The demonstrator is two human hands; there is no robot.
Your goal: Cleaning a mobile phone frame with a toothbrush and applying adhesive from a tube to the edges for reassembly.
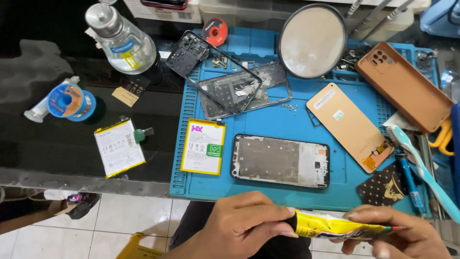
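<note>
While the dark table (pixel 57 144) carried the whole spread, the blue work mat (pixel 287 187) on it held most of the parts, well apart from the person's hands at the lower edge. A round mirror (pixel 312 41) stood at the mat's far side, with a brown back cover (pixel 402 86) and a gold-coloured panel (pixel 350 125) to the right of it. The phone frame (pixel 280 160) lay open and face up near the mat's front edge, with a battery (pixel 203 146) just beside it, not yet fitted; a second battery (pixel 119 147) lay off the mat on the table. Judging by this, the phone was already stripped down and reassembly had barely begun. The left hand (pixel 239 225) pinched the black cap end of a yellow glue tube (pixel 335 227), and the right hand (pixel 402 235) gripped the tube's tail; whether the cap was loosened could not be told. Loose screws (pixel 289 107) lay scattered on the mat.
</note>
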